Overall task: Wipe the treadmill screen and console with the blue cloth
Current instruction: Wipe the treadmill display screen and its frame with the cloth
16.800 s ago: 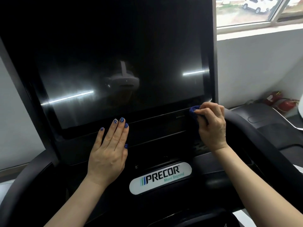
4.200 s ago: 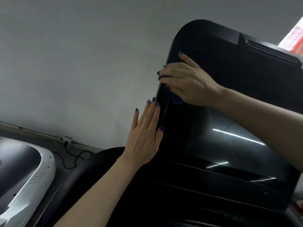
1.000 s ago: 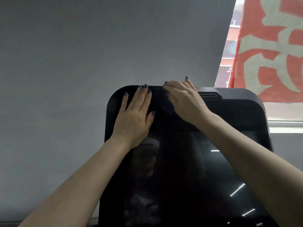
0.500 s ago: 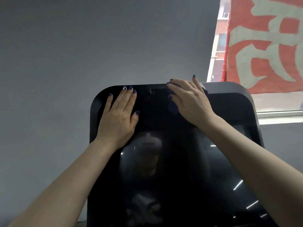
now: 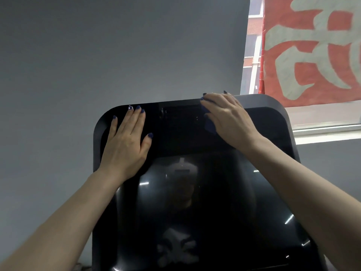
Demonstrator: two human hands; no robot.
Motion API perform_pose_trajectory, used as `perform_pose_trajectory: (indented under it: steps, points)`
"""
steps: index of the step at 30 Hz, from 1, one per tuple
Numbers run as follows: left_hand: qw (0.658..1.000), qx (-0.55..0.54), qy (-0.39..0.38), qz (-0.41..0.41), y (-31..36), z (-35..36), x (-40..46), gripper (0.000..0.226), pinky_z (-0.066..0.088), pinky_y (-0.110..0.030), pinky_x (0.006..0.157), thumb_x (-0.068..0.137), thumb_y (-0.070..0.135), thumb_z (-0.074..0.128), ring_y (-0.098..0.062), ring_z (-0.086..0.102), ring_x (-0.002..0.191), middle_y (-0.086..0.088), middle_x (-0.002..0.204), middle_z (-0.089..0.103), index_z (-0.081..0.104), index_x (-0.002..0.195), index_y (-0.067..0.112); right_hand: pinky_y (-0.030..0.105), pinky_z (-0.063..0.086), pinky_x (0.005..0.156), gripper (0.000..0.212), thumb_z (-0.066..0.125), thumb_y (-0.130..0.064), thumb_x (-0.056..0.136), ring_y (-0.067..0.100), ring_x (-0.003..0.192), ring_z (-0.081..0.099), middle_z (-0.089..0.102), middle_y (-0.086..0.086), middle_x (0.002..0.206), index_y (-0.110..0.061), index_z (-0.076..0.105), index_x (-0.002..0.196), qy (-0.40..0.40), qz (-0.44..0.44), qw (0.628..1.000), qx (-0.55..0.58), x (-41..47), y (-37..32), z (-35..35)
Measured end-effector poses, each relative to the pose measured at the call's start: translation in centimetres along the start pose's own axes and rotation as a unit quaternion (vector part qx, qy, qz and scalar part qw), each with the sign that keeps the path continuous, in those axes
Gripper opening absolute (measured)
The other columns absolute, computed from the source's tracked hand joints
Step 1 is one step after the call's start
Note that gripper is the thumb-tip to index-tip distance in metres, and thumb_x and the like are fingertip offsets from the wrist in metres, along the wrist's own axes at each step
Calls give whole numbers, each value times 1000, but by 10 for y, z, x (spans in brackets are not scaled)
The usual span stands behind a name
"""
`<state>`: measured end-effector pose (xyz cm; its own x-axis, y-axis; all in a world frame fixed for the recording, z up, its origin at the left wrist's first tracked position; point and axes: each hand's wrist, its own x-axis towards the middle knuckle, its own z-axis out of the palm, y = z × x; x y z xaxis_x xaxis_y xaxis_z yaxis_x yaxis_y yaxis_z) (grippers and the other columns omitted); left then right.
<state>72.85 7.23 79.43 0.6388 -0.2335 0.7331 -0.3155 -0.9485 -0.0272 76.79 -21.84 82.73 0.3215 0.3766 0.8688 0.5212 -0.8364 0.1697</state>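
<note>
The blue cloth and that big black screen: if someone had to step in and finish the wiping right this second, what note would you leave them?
Left hand: flat, fingers straight, braced on the upper left of the treadmill screen.
Right hand: presses the blue cloth against the top band of the screen housing, near the top edge, right of centre. Most of the cloth is hidden under the hand.
Done: cannot be judged from this view; the glass shows only reflections.
Left: probably carry the wipe along the top band to the right corner. The lower console is out of view; check it.

bare wall (image 5: 117, 55) above screen (image 5: 195, 212), banner (image 5: 312, 45) right
</note>
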Motion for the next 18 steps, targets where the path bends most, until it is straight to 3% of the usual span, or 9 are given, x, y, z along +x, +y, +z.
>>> perform_pose_trajectory:
  steps: [5, 9, 15, 18]
  points:
    - [999, -12, 2, 37, 40, -4, 11, 69, -8, -35, 123, 100, 46, 23, -10, -3, 154, -2, 167, 8, 16, 158, 10, 48, 36, 113, 37, 47, -21, 97, 30, 122, 53, 60, 11, 132, -4, 64, 125, 17, 47, 999, -18, -11, 27, -23]
    - [998, -23, -7, 66, 80, 3, 31, 70, -10, -33, 123, 100, 48, 19, -12, -2, 154, -3, 167, 8, 15, 158, 10, 47, 32, 116, 44, 38, -26, 99, 30, 127, 51, 57, 11, 136, -5, 62, 129, -32, 59, 998, -17, -16, 44, -26]
    - [996, -24, -40, 72, 112, 22, 50, 75, -12, -34, 122, 97, 56, 9, -10, -9, 153, 1, 167, 0, 9, 158, 14, 54, 32, 115, 46, 35, -22, 96, 31, 131, 50, 58, 8, 137, -9, 63, 129, -64, 44, 997, 27, -30, 61, -24]
    - [997, -15, -38, 64, 114, 26, 54, 75, -11, -36, 122, 97, 56, 10, -11, -5, 153, 0, 167, 5, 12, 158, 14, 54, 35, 113, 41, 40, -20, 95, 33, 128, 53, 59, 9, 136, -9, 65, 127, -69, 67, 995, 25, -24, 69, -28]
